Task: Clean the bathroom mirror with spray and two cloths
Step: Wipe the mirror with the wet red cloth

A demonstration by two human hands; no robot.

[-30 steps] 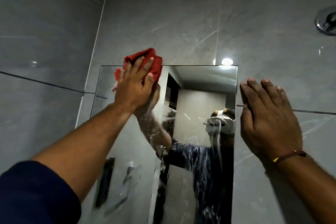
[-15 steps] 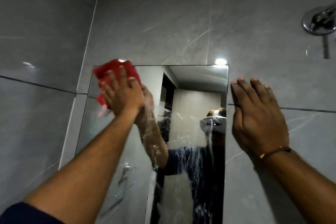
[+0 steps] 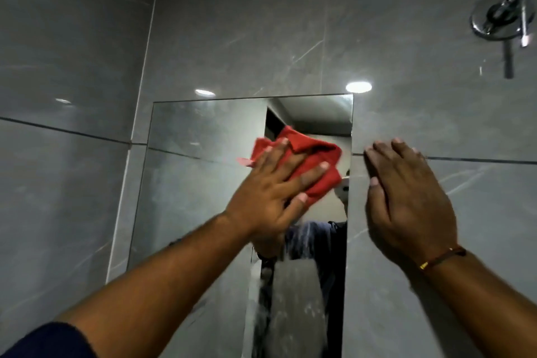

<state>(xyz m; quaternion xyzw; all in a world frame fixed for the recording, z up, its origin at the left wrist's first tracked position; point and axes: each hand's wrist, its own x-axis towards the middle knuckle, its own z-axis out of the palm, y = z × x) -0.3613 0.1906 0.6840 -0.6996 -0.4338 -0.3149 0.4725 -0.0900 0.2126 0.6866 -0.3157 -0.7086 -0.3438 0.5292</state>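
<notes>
A tall frameless mirror (image 3: 203, 136) hangs on the grey tiled wall, with wet streaks in its lower half. My left hand (image 3: 273, 192) presses a crumpled red cloth (image 3: 316, 160) flat against the glass near the mirror's right edge, a little below its top. My right hand (image 3: 406, 200) lies flat on the wall tile just right of the mirror, fingers together, holding nothing. No spray bottle or second cloth is in view.
A chrome wall fitting (image 3: 502, 20) sticks out at the upper right. Grey tiles (image 3: 72, 183) with dark grout lines cover the wall around the mirror. Ceiling lights reflect on the tiles above the mirror.
My left hand has swept the red cloth from the mirror's upper left corner rightward and slightly down to near its right edge. My right hand stays on the wall.
</notes>
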